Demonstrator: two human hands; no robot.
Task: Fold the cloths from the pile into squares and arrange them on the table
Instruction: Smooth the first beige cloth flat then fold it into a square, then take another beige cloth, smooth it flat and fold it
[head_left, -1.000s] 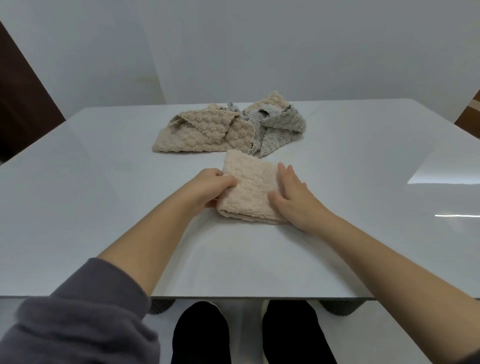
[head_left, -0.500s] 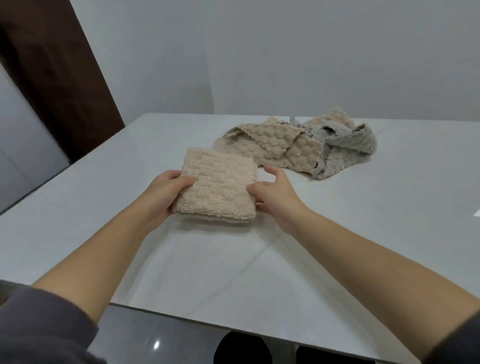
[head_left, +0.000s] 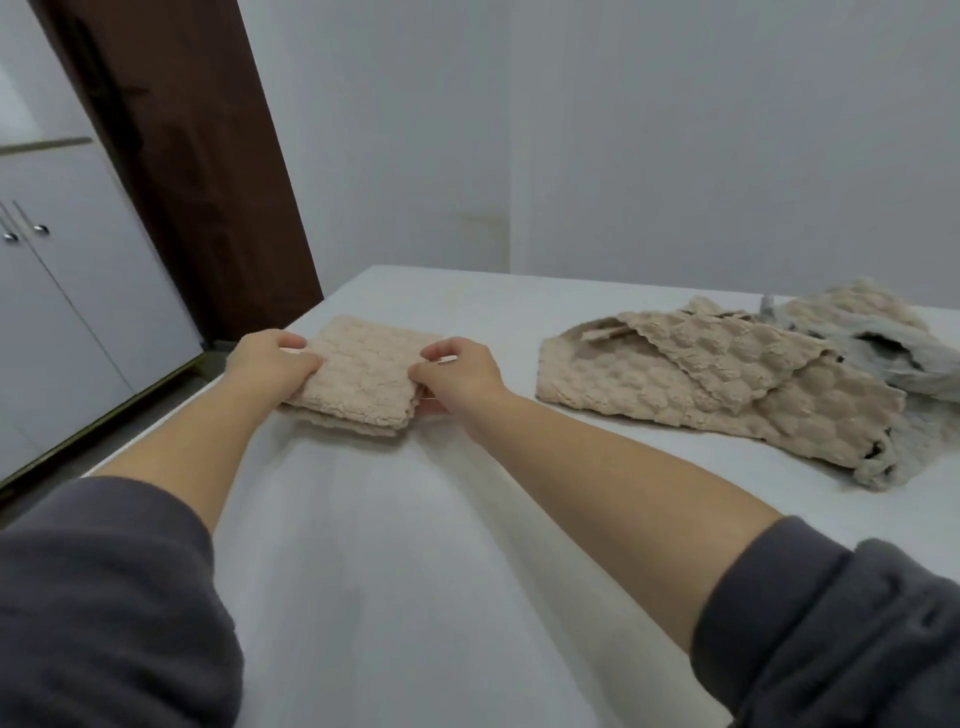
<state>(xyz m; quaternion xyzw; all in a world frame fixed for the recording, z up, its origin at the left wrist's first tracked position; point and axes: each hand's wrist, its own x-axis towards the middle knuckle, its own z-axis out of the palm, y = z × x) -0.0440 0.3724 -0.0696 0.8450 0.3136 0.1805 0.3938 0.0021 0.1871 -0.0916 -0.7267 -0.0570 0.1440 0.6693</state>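
A beige textured cloth (head_left: 363, 371), folded into a thick square, lies near the far left corner of the white table (head_left: 415, 545). My left hand (head_left: 267, 364) grips its left edge and my right hand (head_left: 457, 376) pinches its right edge. To the right sits the pile (head_left: 727, 384): a crumpled beige cloth in front and a grey cloth (head_left: 883, 353) behind it, apart from the folded square.
The table's left edge runs close beside the folded cloth. Beyond it stand a dark brown door (head_left: 182, 156) and a white cabinet (head_left: 67, 291). A pale wall (head_left: 675, 130) rises behind the table.
Both hands have carried the folded cloth from the table's middle, in front of the pile, leftward to the far left corner. My view has swung left with it.
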